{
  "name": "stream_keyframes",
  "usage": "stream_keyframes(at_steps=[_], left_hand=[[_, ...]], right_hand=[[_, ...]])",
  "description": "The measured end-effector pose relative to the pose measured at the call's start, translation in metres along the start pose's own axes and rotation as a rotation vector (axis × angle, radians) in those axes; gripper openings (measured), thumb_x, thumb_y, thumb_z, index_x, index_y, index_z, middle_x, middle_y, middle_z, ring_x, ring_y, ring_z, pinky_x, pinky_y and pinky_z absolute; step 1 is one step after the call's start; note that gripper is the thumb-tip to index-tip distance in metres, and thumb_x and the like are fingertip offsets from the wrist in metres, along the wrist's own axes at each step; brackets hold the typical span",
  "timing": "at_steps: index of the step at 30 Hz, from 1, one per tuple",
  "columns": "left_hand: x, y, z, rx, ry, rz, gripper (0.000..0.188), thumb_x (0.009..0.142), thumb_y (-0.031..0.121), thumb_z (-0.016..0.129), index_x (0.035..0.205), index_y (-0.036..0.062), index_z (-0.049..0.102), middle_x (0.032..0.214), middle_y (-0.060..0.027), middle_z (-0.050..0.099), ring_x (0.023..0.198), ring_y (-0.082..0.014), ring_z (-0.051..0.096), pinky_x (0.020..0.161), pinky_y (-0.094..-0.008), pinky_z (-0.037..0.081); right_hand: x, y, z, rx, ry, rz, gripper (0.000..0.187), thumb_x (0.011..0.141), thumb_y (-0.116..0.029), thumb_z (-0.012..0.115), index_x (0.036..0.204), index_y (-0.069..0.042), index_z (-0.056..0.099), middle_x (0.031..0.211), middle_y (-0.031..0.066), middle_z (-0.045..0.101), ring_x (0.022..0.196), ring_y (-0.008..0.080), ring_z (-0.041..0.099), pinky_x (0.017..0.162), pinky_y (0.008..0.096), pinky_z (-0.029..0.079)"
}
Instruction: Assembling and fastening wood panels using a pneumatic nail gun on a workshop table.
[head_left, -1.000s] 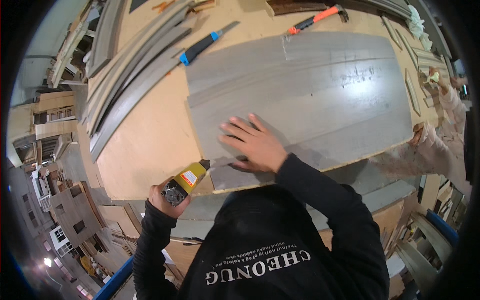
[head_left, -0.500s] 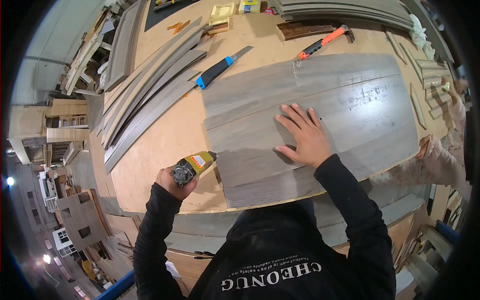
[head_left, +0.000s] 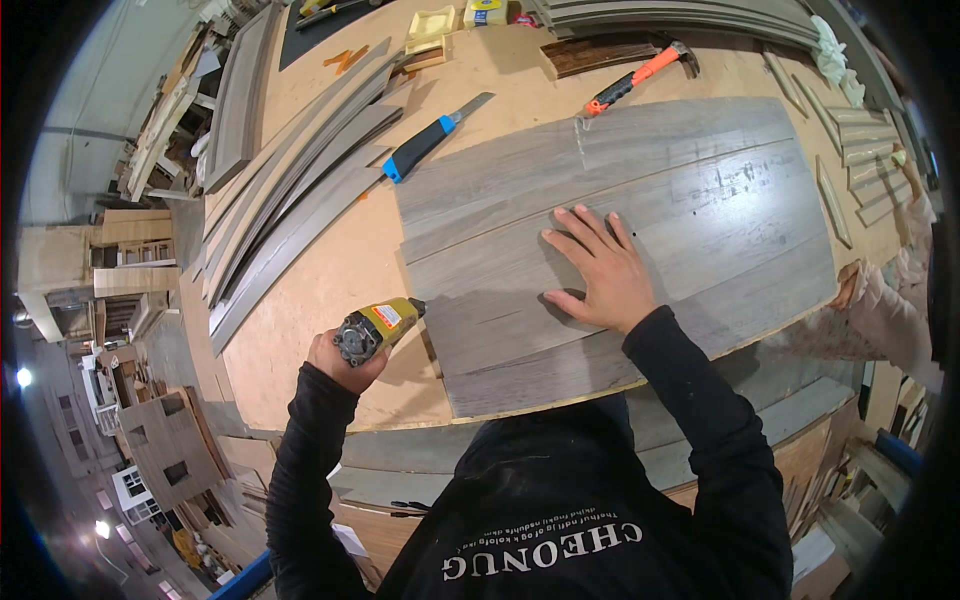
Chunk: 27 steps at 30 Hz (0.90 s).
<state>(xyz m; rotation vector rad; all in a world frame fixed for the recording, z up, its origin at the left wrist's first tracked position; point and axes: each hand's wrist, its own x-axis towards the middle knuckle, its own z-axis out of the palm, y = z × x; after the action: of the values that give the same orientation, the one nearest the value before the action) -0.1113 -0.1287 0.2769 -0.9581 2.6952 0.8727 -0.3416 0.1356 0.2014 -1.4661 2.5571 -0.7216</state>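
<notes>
My left hand [head_left: 345, 368] is wrapped round the handle of a yellow nail gun [head_left: 388, 317] with a dark cap. The gun's nose is at the left edge of a grey wood-grain panel [head_left: 510, 345] made of several boards side by side; whether it touches is unclear. My right hand [head_left: 604, 275] lies flat on the panel's middle, fingers spread and nothing held. Above the panel's top edge lies an orange and black hammer [head_left: 640, 78]. A blue and black utility knife [head_left: 428, 142] rests near its upper left corner.
Grey strips [head_left: 300, 180] lie stacked on the wooden table [head_left: 300, 335] at the left. A dark brown board [head_left: 600, 57] and more grey boards [head_left: 690, 20] are at the back. At the right, another person's hand [head_left: 847, 285] touches the panel's edge, near short slats [head_left: 868, 150].
Both hands stay in almost the same places, the left on the nail gun and the right flat on the panel. The whole view has shifted slightly.
</notes>
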Motion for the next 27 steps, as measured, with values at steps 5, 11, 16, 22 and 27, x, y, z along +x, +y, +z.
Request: stream_keyframes(at_steps=[5, 11, 16, 22, 27], left_hand=[[0.0, 0.008, -0.005, 0.04, -0.026, -0.024, 0.03, 0.062, 0.026, 0.072, 0.082, 0.004, 0.066, 0.068, -0.012, 0.065, 0.064, -0.0263, 0.064, 0.06, -0.0326, 0.052], [0.009, 0.007, -0.012, -0.141, -0.016, -0.041, 0.034, 0.064, 0.024, 0.071, 0.088, 0.0003, 0.066, 0.071, -0.0123, 0.066, 0.067, -0.0199, 0.066, 0.064, -0.0299, 0.052], [0.023, 0.017, -0.02, -0.177, -0.036, -0.175, 0.033, 0.066, 0.019, 0.07, 0.09, -0.0024, 0.065, 0.074, -0.0112, 0.066, 0.068, -0.0182, 0.065, 0.066, -0.029, 0.051], [0.035, 0.004, -0.012, -0.189, 0.005, -0.101, 0.034, 0.066, 0.02, 0.07, 0.091, -0.003, 0.064, 0.08, -0.0132, 0.067, 0.075, -0.0207, 0.066, 0.069, -0.0299, 0.051], [0.032, 0.006, -0.013, -0.181, 0.055, -0.079, 0.036, 0.065, 0.022, 0.071, 0.09, -0.0026, 0.064, 0.08, -0.0137, 0.067, 0.076, -0.021, 0.066, 0.07, -0.0306, 0.051]], right_hand=[[0.0, -0.001, 0.0, -0.001, 0.016, -0.008, 0.06, 0.071, -0.041, 0.065, 0.123, -0.019, 0.047, 0.135, 0.0046, 0.037, 0.128, 0.0229, 0.03, 0.105, 0.0469, 0.022], [-0.002, -0.001, 0.001, -0.01, 0.02, 0.001, 0.06, 0.07, -0.041, 0.065, 0.123, -0.019, 0.047, 0.135, 0.0049, 0.038, 0.128, 0.0231, 0.031, 0.105, 0.0468, 0.022], [-0.003, -0.001, 0.0, -0.008, 0.022, -0.005, 0.06, 0.071, -0.042, 0.065, 0.123, -0.018, 0.047, 0.135, 0.0045, 0.037, 0.128, 0.0225, 0.03, 0.105, 0.0469, 0.021], [0.0, 0.0, 0.0, -0.011, 0.02, -0.012, 0.06, 0.071, -0.042, 0.064, 0.123, -0.018, 0.046, 0.135, 0.0045, 0.037, 0.128, 0.0226, 0.029, 0.105, 0.0473, 0.021], [0.0, 0.0, -0.005, -0.01, 0.037, -0.012, 0.06, 0.072, -0.044, 0.062, 0.123, -0.017, 0.046, 0.135, 0.0054, 0.037, 0.129, 0.0237, 0.029, 0.105, 0.0475, 0.022]])
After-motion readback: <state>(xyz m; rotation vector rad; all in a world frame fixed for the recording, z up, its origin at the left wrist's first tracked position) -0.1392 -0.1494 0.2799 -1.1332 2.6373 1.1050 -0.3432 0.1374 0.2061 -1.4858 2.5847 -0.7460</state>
